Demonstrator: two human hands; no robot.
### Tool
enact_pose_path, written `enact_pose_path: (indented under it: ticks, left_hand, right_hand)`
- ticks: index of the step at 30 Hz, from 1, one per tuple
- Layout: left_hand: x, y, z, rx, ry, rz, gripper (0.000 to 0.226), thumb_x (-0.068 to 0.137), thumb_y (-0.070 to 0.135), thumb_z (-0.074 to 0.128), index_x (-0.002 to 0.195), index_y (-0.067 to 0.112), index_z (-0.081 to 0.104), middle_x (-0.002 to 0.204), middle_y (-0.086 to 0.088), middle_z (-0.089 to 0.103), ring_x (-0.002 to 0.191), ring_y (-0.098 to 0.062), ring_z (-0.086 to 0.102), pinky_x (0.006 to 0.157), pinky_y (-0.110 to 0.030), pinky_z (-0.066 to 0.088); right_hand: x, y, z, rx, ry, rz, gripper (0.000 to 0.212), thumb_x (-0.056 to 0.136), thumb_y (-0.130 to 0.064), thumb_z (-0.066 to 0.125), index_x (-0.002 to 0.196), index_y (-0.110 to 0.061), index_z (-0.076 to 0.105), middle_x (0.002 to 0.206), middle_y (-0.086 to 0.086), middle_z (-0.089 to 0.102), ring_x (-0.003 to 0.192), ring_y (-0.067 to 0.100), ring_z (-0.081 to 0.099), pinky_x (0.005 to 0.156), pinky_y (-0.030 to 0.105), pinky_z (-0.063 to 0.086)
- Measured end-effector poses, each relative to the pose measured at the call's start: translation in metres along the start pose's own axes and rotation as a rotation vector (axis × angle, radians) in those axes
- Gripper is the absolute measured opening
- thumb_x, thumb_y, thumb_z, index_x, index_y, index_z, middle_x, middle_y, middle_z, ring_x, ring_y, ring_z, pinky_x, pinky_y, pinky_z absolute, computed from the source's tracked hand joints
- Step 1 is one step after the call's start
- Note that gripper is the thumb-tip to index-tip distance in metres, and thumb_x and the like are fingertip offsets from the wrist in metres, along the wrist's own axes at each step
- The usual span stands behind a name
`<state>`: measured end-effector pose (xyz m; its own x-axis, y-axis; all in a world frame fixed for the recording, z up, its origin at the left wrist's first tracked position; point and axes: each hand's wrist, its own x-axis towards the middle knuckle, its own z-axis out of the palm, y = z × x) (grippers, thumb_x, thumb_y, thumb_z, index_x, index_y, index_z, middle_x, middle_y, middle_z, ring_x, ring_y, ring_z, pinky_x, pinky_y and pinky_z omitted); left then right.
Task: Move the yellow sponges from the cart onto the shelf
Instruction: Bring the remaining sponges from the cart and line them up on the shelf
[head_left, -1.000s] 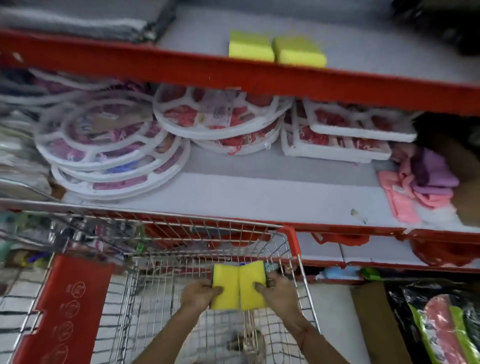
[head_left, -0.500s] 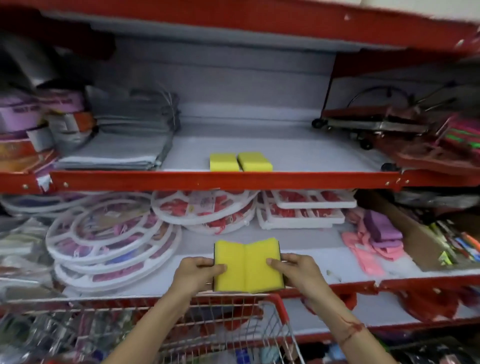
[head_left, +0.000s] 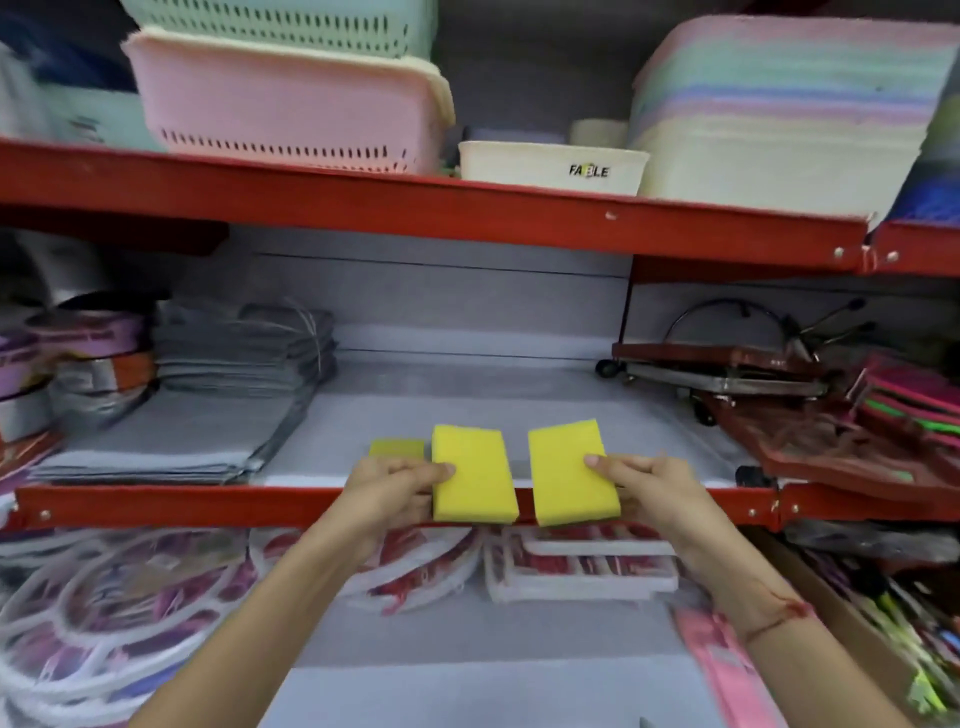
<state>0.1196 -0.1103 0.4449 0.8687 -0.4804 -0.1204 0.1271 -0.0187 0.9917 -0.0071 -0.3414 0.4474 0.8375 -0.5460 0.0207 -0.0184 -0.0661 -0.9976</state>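
**Desk:** What have you got, near to far?

**Me:** Nearest the lip (head_left: 156, 506), the red front edge of the middle shelf (head_left: 467, 410), are my two hands. My left hand (head_left: 389, 486) has its grip clamped on the left sponge (head_left: 475, 480), thumb on the top face. My right hand (head_left: 649, 483) is clamped the same way on the right sponge (head_left: 571, 475). Both sponges hang across the lip, near ends out over it, far ends over the shelf board. I can't tell whether either touches the board yet.

**Desk:** Anything already there?

**Me:** Just behind the lip, left of my left sponge, a third sponge (head_left: 397, 448) lies flat, half hidden by my fingers.

**Desk:** Risks?

**Me:** If I let go now, I judge either sponge could tip back off the lip, since so much of it overhangs. Pushing the left one in could also nudge the third sponge askew.

**Desk:** Orientation?

**Me:** Both lie broad yellow face up, long axis running away from the lip toward the back wall, roughly parallel, with a gap between them. The right one leans slightly rightward at its far end.
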Motion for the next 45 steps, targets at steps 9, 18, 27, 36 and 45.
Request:
enact_pose_path:
  ticks: [9, 18, 27, 36, 45]
  left_hand:
    - [0.071, 0.021, 0.074, 0.186, 0.101, 0.004, 0.021, 0.080, 0.014, 0.074, 0.089, 0.004, 0.059, 0.077, -0.009, 0.063, 0.058, -0.015, 0.067, 0.043, -0.018, 0.057]
    - [0.096, 0.013, 0.099, 0.583, 0.143, 0.012, 0.030, 0.075, 0.033, 0.076, 0.068, 0.007, 0.062, 0.069, -0.009, 0.065, 0.068, -0.026, 0.066, 0.068, -0.034, 0.058]
    - [0.090, 0.031, 0.068, 0.936, 0.236, 0.272, 0.040, 0.081, 0.034, 0.068, 0.112, 0.009, 0.069, 0.112, -0.009, 0.074, 0.110, -0.023, 0.065, 0.093, -0.030, 0.049]
    - [0.090, 0.013, -0.020, 1.279, 0.007, 0.353, 0.048, 0.101, 0.024, 0.032, 0.147, 0.010, 0.031, 0.159, -0.005, 0.024, 0.150, -0.018, 0.012, 0.122, -0.035, 0.014]
    - [0.095, -0.009, -0.051, 1.357, -0.168, 0.241, 0.053, 0.103, 0.029, 0.023, 0.151, 0.008, 0.017, 0.162, -0.005, 0.006, 0.151, -0.015, 0.000, 0.123, -0.032, 0.004]
  right_hand:
    - [0.086, -0.007, -0.038, -0.095, 0.013, 0.028, 0.022, 0.082, -0.009, 0.069, 0.098, 0.008, 0.067, 0.081, 0.010, 0.071, 0.064, 0.015, 0.067, 0.053, 0.021, 0.059]
    - [0.120, 0.013, -0.053, -0.297, 0.062, 0.139, 0.051, 0.066, -0.026, 0.083, 0.097, 0.010, 0.066, 0.087, 0.019, 0.068, 0.082, 0.030, 0.064, 0.078, 0.041, 0.057]
    - [0.102, -0.008, -0.017, -0.833, 0.174, -0.181, 0.047, 0.083, -0.034, 0.065, 0.122, -0.008, 0.060, 0.127, 0.010, 0.063, 0.118, 0.027, 0.057, 0.100, 0.035, 0.045]
    - [0.098, 0.001, 0.085, -1.028, -0.365, -0.527, 0.046, 0.100, -0.026, 0.035, 0.143, -0.010, 0.032, 0.156, 0.005, 0.025, 0.147, 0.014, 0.013, 0.119, 0.030, 0.012]
    - [0.109, 0.015, 0.119, -1.156, -0.464, -0.411, 0.043, 0.099, -0.030, 0.037, 0.136, -0.009, 0.043, 0.152, 0.013, 0.033, 0.141, 0.028, 0.030, 0.117, 0.039, 0.026]
